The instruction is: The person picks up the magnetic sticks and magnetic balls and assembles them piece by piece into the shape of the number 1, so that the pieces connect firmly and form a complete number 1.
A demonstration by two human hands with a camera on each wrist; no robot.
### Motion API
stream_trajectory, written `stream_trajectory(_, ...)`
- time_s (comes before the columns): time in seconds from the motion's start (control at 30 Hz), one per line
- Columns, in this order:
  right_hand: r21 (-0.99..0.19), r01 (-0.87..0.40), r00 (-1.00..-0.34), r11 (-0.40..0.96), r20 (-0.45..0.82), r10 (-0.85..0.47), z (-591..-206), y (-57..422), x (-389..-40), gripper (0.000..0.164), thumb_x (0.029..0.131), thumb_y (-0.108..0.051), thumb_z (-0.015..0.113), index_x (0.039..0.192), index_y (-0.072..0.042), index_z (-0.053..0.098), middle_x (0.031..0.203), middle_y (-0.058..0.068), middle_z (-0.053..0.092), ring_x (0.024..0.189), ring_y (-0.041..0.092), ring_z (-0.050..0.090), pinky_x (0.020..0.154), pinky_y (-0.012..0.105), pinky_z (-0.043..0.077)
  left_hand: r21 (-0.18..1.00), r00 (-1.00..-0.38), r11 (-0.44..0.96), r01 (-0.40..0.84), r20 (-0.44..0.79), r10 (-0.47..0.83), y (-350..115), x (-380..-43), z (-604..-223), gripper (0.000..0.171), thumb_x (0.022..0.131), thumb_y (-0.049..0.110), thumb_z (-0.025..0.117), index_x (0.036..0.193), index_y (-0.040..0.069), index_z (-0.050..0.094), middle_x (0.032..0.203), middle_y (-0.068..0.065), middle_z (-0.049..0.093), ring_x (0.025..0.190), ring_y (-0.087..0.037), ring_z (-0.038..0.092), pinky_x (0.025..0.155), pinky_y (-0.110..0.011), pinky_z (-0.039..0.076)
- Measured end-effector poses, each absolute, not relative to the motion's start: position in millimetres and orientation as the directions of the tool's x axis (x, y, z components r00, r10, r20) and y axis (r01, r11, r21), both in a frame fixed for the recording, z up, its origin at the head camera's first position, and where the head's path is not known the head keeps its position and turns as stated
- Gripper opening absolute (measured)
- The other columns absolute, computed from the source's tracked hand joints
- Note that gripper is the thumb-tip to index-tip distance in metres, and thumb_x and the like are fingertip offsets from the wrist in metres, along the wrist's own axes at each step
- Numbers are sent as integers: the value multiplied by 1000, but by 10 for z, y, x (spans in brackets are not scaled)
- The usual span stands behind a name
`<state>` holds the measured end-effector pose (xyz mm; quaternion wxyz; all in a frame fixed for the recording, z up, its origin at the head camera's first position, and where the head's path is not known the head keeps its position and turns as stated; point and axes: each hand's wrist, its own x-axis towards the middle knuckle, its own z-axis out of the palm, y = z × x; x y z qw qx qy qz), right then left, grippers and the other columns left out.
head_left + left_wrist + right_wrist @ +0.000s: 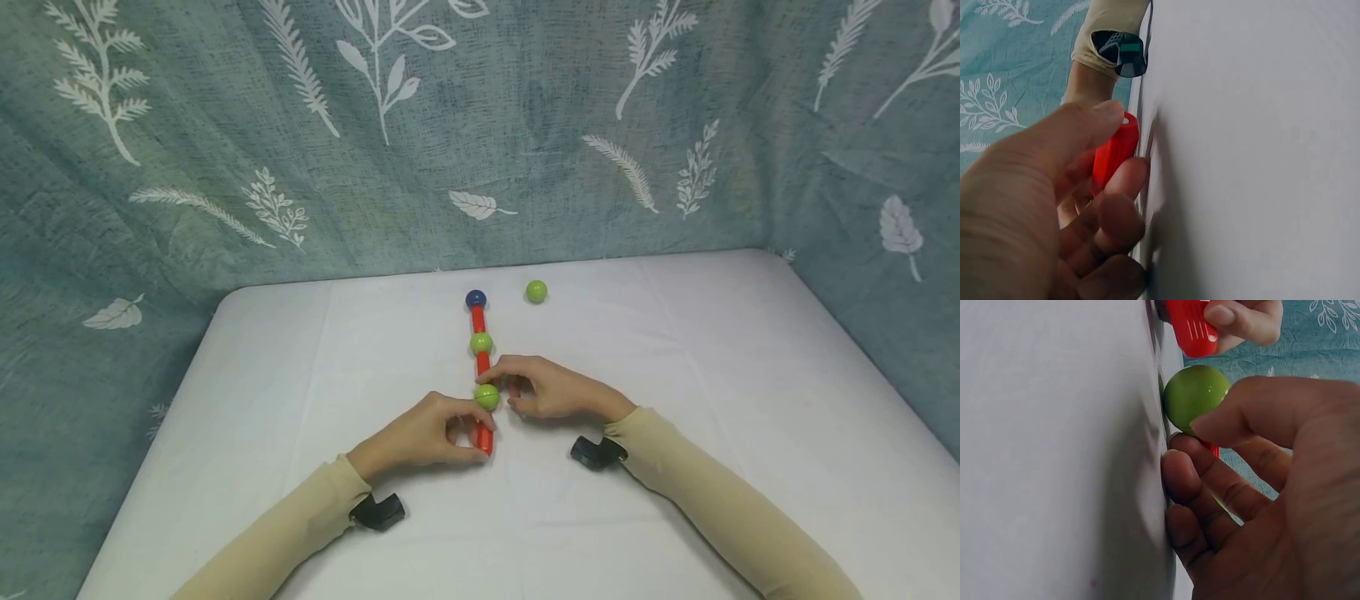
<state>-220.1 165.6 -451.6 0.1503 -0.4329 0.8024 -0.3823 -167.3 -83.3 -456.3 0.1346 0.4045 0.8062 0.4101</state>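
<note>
A line of red rods and balls lies on the white table: a blue ball (476,300) at the far end, a red rod (478,320), a green ball (481,343), a second red rod (483,363) and a nearer green ball (487,397). My left hand (438,429) pinches another red rod (1113,153) between thumb and fingers, its end close to the nearer green ball; a narrow gap shows in the right wrist view. My right hand (551,389) has its fingertips at that ball (1194,397), curled about its far and right sides. Fingers partly hide the rods.
A loose green ball (536,292) rests near the table's back edge, right of the blue ball. Leaf-patterned green-blue cloth (525,167) hangs behind and beside the table (675,333). Black wrist devices (378,512) sit at both beige sleeves.
</note>
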Motion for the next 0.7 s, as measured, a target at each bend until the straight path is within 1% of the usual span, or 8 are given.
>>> stream_trajectory(0.23,-750,-577,-576,323,95,-812,-4519,1653,-2201,53,83,9,55,130,-13,60,100,1,60,85,17,54,75,26,48,744,-647,349,570,144,749,-789,-1683,-4578,29,80,21,82,106,18,70,75,5,62,54,-2,45,51,-16,39)
stream_trajectory(0.4,-756,-575,-573,312,100,-814,-4525,1651,-2206,54,82,10,54,130,-12,60,101,1,61,86,19,55,75,26,48,740,-642,343,579,153,751,-785,-1691,-4573,26,81,19,81,103,18,70,74,4,62,57,-3,45,52,-15,38)
stream_trajectory(0.7,-755,-578,-573,312,103,-813,-4547,1655,-2216,54,82,10,54,131,-13,60,100,2,61,87,17,54,75,27,47,745,-639,337,576,153,754,-783,-1696,-4571,24,82,17,80,103,16,69,76,2,63,60,-6,48,54,-15,39)
